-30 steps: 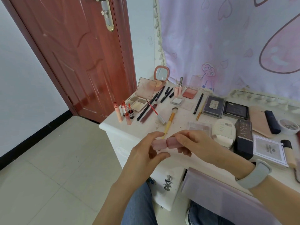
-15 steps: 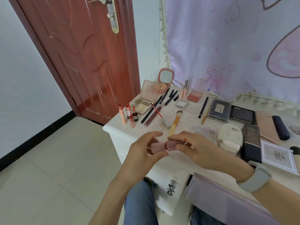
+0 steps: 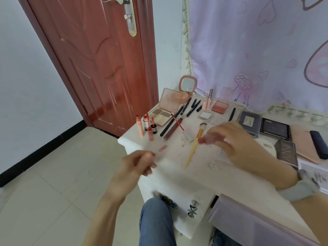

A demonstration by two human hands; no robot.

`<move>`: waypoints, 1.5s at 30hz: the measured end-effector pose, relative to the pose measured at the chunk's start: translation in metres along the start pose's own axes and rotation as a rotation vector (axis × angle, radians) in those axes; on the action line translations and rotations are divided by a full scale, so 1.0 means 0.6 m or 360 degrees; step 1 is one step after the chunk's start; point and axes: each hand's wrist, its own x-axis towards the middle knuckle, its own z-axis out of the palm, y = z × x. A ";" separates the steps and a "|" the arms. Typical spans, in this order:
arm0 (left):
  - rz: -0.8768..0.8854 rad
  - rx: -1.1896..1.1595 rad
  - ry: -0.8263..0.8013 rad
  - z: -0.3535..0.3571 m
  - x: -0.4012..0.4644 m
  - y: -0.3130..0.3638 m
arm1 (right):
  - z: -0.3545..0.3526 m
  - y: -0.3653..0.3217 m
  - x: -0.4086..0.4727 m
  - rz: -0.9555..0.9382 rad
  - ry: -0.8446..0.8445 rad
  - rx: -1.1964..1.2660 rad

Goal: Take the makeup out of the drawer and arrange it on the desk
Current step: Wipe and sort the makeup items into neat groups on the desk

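On the desk lie one yellow-handled brush, one round mirror and two dark boxed palettes.

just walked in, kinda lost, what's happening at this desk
A person is sitting at a white desk covered with laid-out makeup. The right hand holds a small pink tube over the desk, near a yellow-handled brush. The left hand hangs at the desk's front edge with fingers curled; motion blur hides whether it holds anything. A small pink piece lies on the desk just beyond it. The drawer below is open.
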 end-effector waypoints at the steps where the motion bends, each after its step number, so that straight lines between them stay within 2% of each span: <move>1: 0.0012 -0.0120 0.0122 -0.010 0.003 -0.005 | -0.008 0.002 0.006 0.0158 0.0120 0.0213; 3: -0.0002 -0.0434 0.0259 -0.013 0.007 -0.011 | -0.006 -0.004 0.019 0.0435 0.0268 0.0609; 5: -0.0028 -0.0677 0.0295 0.001 0.011 -0.014 | 0.015 -0.015 0.029 0.0545 0.0262 0.0858; 10: -0.0004 -0.0756 0.0472 0.039 0.023 -0.018 | 0.071 -0.045 0.036 0.0554 0.0161 0.0994; 12: 0.0037 -0.0590 0.0577 0.047 0.033 -0.024 | 0.090 -0.050 0.037 0.0552 0.0160 0.0938; 15: 0.0122 -0.0150 0.0684 0.051 0.046 -0.035 | 0.113 -0.054 0.043 0.0566 0.0128 0.0775; 19: 0.0216 0.0363 0.0711 0.054 0.054 -0.046 | 0.137 -0.056 0.053 0.0568 0.0059 0.0519; 23: 0.0300 0.0666 0.0726 0.054 0.063 -0.049 | 0.149 -0.056 0.063 0.0501 0.0112 0.0410; 33: 0.0338 0.0758 0.0724 0.056 0.071 -0.047 | 0.165 -0.068 0.076 0.0476 0.0136 0.0247; 45: 0.0360 0.0682 0.0833 0.069 0.072 -0.057 | 0.172 -0.072 0.075 0.0504 0.0212 0.0074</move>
